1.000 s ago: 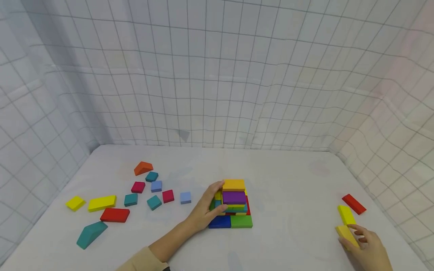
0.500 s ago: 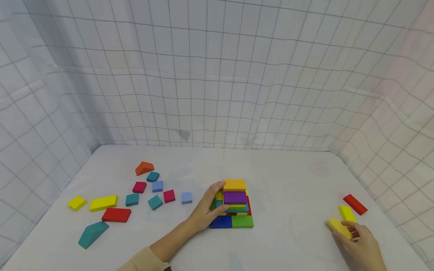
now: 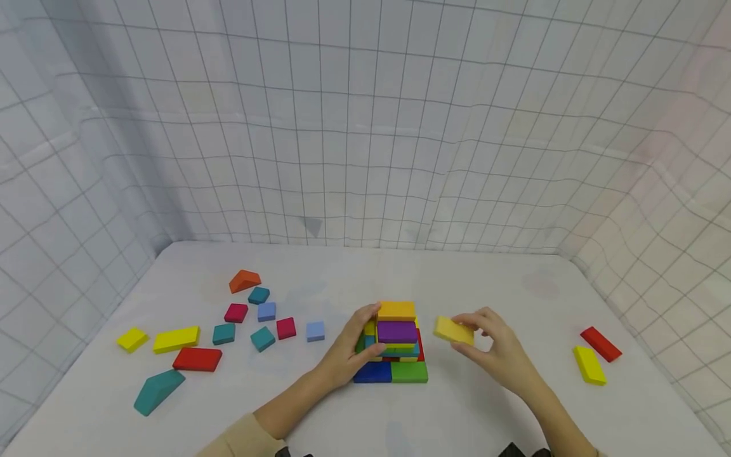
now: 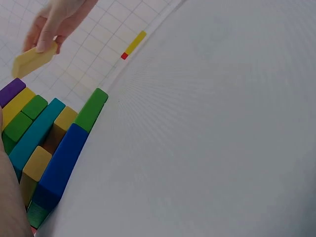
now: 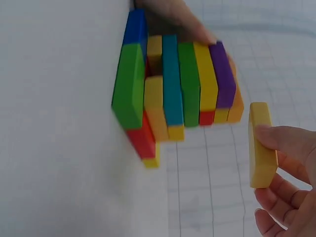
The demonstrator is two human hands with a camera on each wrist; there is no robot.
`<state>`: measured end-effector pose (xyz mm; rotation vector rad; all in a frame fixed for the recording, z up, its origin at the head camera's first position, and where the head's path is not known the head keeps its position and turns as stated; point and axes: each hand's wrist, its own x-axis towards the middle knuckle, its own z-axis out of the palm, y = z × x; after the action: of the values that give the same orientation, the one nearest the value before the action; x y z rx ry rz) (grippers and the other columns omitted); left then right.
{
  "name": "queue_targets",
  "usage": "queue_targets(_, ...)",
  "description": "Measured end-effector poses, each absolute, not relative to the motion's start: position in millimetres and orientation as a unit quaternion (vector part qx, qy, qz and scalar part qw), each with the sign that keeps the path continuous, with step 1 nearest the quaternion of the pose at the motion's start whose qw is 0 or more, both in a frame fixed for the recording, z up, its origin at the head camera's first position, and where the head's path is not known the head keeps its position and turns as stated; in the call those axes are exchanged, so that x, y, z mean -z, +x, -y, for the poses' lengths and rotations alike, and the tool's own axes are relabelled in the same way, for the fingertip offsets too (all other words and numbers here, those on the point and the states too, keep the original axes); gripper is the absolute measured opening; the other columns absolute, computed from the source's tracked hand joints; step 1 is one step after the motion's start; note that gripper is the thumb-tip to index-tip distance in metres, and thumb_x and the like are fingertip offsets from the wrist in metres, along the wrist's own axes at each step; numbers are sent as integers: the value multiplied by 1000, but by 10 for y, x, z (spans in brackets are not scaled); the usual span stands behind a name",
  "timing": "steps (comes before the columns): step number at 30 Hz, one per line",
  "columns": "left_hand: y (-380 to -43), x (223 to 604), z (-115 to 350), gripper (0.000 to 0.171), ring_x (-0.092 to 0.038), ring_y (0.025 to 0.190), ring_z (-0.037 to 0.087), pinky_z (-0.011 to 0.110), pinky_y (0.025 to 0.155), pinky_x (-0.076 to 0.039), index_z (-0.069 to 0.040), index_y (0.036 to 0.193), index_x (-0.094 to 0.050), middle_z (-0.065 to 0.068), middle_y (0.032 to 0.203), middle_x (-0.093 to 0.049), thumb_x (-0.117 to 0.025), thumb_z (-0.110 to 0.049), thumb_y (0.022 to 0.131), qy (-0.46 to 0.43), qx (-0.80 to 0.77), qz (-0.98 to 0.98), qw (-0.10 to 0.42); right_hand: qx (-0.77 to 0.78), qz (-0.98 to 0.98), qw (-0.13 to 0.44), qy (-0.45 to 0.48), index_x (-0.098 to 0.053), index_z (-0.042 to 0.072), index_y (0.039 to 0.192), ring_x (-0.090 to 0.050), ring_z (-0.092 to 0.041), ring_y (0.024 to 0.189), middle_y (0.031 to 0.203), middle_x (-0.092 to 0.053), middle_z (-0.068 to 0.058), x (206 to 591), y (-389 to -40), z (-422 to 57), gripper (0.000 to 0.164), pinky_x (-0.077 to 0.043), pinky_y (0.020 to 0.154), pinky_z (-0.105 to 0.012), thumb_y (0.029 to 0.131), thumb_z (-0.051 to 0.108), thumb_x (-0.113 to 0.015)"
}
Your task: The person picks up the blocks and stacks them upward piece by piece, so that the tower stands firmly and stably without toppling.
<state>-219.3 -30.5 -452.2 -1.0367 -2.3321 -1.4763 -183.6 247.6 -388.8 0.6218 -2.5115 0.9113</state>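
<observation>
A layered stack of coloured blocks stands in the middle of the table, an orange block and a purple block on top. My left hand holds its left side, thumb at the front and fingers reaching toward the back; some fingers are hidden. To the right of the stack, my right hand pinches a pale yellow block between thumb and fingers, apart from the stack. The right wrist view shows this pale yellow block beside the stack's upper layers.
At the left lie loose blocks: teal, red, yellow, crimson and light blue, plus an orange wedge and a teal wedge. A red block and a yellow block lie at the right. Gridded white curtains enclose the table's back and sides.
My right hand has picked up the pale yellow block from the right side and carried it leftward, near the stack. The left hand stays on the stack.
</observation>
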Motion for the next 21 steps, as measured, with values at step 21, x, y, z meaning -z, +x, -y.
queue_targets(21,-2284,4656,309,67,-38,124,27,50,100,-34,-12,142,-25,9,142,-32,-61,-6,86,-352,491,790,102,-290,867,217,343,-70,14,98,-41,-15,93,101,-51,0,3853,-2032,-1778,28,-41,73,-27,71,15,-78)
